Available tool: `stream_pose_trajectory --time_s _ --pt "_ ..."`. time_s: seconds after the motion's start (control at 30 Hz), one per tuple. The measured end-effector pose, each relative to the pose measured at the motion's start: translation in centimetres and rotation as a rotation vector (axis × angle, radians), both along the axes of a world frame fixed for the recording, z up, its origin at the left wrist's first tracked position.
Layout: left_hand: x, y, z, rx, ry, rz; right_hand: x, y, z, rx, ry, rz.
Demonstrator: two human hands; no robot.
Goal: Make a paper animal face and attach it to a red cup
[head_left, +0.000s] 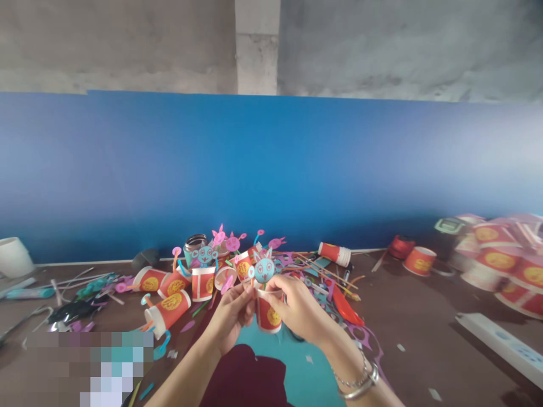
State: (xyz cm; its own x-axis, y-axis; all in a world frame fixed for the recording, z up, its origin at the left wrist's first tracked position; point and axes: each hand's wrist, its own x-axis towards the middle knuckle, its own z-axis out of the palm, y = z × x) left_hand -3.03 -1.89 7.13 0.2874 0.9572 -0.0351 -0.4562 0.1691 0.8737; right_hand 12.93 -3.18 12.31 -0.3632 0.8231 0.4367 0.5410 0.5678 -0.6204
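In front of me a red and white paper cup [269,317] with a yellow emblem is held upright between both hands. A light blue paper animal face [264,270] with pointed ears and pink eyes stands above its rim. My left hand [233,317] is closed, its fingertips pinching at the cup's left rim, just below a small round paper disc [251,272] on a thin strip. Whether it grips the strip as well is hidden. My right hand [299,308] is closed around the right side of the rim, thumb in front. Beneath lies a turquoise sheet [311,367].
Several decorated cups [172,308] stand or lie to the left and behind. Paper scraps, sticks [328,270] and a red tool handle [344,305] lie behind and right. Stacked cups [503,260] and a power strip [504,342] are far right. A blue panel [271,169] rises behind the table.
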Motion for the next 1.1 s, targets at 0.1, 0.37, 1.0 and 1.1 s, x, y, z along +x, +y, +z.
stream_pose_trajectory --time_s 0.1,0.37,1.0,1.1 --pt "0.0 -0.1 0.0 -0.023 -0.024 -0.009 0.1 0.0 0.0 0.014 -0.017 -0.007" --pt "-0.4 0.1 -0.1 0.03 -0.01 -0.029 0.0 -0.1 0.0 -0.014 -0.017 0.003" --pt "0.1 -0.3 0.4 0.2 0.216 0.138 -0.2 0.5 -0.8 0.059 -0.089 -0.164" --pt "0.7 -0.4 -0.7 0.244 0.358 0.121 -0.5 0.4 -1.0 0.061 -0.1 -0.167"
